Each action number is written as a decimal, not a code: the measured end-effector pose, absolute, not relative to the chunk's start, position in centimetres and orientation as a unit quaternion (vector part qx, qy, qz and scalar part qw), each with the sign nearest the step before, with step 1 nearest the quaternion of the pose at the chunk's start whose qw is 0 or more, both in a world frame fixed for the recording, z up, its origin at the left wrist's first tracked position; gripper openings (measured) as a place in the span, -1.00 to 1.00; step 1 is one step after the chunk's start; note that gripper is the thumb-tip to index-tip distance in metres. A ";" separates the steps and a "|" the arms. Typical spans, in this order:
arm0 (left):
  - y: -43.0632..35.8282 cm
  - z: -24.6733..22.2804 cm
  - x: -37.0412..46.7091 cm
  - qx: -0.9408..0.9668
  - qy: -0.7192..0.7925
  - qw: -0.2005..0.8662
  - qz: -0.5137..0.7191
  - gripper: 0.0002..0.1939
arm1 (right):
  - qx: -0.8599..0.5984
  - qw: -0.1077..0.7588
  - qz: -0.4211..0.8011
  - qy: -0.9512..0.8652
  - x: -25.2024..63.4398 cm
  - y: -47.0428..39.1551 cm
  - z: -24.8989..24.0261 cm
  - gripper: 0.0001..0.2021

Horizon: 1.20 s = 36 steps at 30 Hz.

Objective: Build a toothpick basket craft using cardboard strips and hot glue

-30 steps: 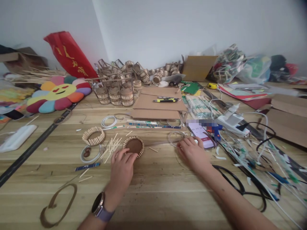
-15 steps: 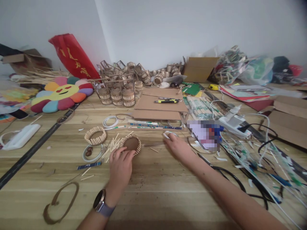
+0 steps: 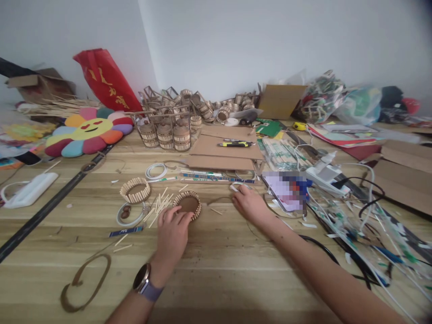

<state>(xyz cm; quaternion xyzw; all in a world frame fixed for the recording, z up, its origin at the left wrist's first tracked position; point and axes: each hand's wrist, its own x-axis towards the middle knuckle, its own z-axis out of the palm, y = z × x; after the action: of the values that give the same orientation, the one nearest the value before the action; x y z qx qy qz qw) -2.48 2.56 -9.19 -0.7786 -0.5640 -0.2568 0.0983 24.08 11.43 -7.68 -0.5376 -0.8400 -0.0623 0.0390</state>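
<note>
My left hand (image 3: 173, 229) is closed on the near rim of a small round basket (image 3: 187, 204) with a wall of short sticks and a brown base. The basket rests on the table. My right hand (image 3: 249, 202) is low over the table, its fingers bent together beside a white ring (image 3: 235, 186). A thin brown strip (image 3: 221, 200) runs up to those fingers; what they grip is hidden. Loose short sticks (image 3: 158, 207) lie left of the basket. A second stick ring (image 3: 135, 191) sits farther left, by a white tape roll (image 3: 118, 216) with brown beads inside.
Cardboard (image 3: 222, 146) with a yellow-black cutter (image 3: 235, 144) lies ahead. Finished stick baskets in a rack (image 3: 165, 135) stand behind. A phone-like device (image 3: 285, 193), a power strip (image 3: 324, 175) and tangled cables crowd the right. A coiled brown strip (image 3: 86, 283) lies front left.
My left hand and the basket have shifted slightly to the right. The brown strip by my right hand now curves where it looked straighter. My right hand has moved only a little.
</note>
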 end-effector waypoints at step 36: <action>1.0 -7.6 -0.4 -0.823 -0.421 0.160 -0.346 -0.77 | -0.672 0.192 -0.223 -0.680 30.7 2.8 -3.6 -0.72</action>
<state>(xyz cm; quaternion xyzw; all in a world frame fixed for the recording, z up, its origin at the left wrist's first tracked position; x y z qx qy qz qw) -0.43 1.02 -7.64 -0.8230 -0.4208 -0.3465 0.1598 30.68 2.83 -3.64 -0.6717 -0.6797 -0.2233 0.1922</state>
